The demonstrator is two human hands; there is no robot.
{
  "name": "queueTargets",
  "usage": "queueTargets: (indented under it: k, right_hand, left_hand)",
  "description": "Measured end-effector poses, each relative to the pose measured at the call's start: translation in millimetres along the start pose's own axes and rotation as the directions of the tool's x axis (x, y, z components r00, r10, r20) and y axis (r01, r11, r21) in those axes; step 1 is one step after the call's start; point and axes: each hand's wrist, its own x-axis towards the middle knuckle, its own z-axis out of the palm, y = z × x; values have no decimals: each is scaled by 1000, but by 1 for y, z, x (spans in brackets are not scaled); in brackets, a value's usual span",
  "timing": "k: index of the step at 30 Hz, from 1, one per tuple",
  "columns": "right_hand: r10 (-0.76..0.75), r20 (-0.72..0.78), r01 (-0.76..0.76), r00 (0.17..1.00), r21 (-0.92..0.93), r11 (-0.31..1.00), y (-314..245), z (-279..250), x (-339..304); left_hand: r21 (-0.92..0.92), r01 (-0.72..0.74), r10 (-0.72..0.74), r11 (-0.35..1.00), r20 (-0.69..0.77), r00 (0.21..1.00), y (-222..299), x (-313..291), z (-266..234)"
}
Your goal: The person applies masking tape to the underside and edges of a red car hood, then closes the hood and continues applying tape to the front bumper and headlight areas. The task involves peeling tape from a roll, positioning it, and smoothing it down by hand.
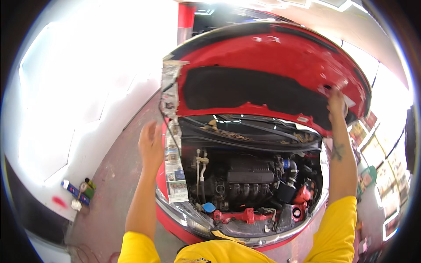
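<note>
Yellow shirt (219,253) cloth bulged nearest, its short sleeves ending above the elbows of two bare arms that reached toward a red car. From where I stood, the raised hood (237,49) leaned over the engine bay, its underside lined with a black insulation pad (250,86). High at the hood's right side, the right hand (337,104) was up against the inner panel, fingers bent, near a dark hole in the metal; something pale and rounded showed beside the palm, and I couldn't tell whether the hand gripped it or how far its fingers were spread.

Well apart from it, the left hand (151,138) hung in the air just outside the left fender, half open, fingers loosely curved, with nothing visible in its grasp. Newspaper (177,179) covered that fender, and more wrapped the hood's left edge. Below sat the dark engine cover (250,176), with a round blue cap (208,207) nearer the front. Bottles (79,191) stood on the floor off to the left.
</note>
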Motion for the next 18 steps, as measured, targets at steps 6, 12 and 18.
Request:
queueTargets:
  k: [6,12,18]
  right_hand:
    - [287,-134,-230,949,330,915,-31,17,-1]
    - [248,-227,-186,942,264,946,-35,32,0]
    - [241,-270,-210,932,138,968,-53,37,8]
  left_hand:
    - [314,-257,306,914,-115,945,0,115,48]
    - [111,-24,5,993,166,986,10,158,77]
    - [236,7,-12,972,20,1000,28,156,84]
